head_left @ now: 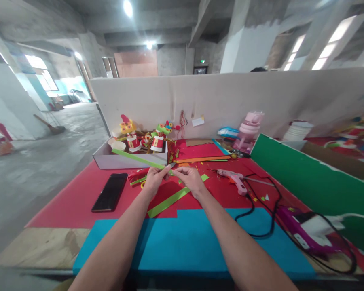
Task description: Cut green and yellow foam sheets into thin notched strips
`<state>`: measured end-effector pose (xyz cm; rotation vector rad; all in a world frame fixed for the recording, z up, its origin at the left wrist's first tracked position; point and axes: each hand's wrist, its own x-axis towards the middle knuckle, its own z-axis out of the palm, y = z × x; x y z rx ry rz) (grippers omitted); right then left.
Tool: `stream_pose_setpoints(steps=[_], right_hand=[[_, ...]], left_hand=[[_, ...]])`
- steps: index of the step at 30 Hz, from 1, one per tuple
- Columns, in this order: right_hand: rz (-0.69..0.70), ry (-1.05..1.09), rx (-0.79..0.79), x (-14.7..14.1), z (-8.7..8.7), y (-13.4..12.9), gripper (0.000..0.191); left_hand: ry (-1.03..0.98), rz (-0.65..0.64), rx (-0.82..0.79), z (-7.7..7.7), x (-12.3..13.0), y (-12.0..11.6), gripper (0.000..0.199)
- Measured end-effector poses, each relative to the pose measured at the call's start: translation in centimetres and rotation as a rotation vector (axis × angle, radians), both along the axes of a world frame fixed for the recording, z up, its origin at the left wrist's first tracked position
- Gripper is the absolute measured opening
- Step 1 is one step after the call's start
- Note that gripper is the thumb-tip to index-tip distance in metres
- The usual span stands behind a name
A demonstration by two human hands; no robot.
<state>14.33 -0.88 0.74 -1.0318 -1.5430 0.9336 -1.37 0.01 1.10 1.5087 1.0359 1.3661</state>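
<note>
A long light-green paper strip (136, 159) slants up to the left above the red table covering, its right end between my two hands. My left hand (156, 178) pinches the strip near that end. Close beside it, my right hand (189, 178) has thumb and fingers pressed together on the strip's tip. A second green strip (170, 202) lies flat under my hands, reaching onto the red sheet near the blue sheet (194, 242). Behind my left fingers, scissors with red and yellow parts are partly hidden.
A black phone (110, 192) lies at left. Behind it, a white box (130, 161) holds paper-cup figures. At right are a pink glue gun (235, 180), black cables, a purple power strip (306, 232) and a green panel (315, 190). Red and orange paper lies behind.
</note>
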Motion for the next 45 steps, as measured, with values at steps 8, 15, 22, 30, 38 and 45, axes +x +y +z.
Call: stream_pose_setpoints(steps=[8,15,22,30,38,45], right_hand=[[-0.154,-0.253,0.189,-0.5,0.0,-0.4,0.033],[-0.054,-0.099,0.093,-0.9,-0.2,-0.2,0.009],[0.006,0.057,-0.019,-0.6,0.4,-0.3,0.020],[0.029,0.150,-0.135,-0.6,0.1,-0.2,0.028],[0.060,0.239,-0.212,-0.6,0.4,-0.5,0.032],[0.015,0.087,-0.191,0.1,0.3,-0.4,0.034]], left_hand=[[0.294,0.055,0.064,-0.5,0.3,0.2,0.050],[0.243,0.077,0.063,-1.0,0.4,0.3,0.055],[0.189,0.019,0.027,-0.7,0.3,-0.1,0.048],[0.183,0.061,-0.012,-0.9,0.2,0.2,0.051],[0.190,0.038,0.012,-0.2,-0.1,0.0,0.053],[0.130,0.070,-0.011,0.0,-0.5,0.2,0.052]])
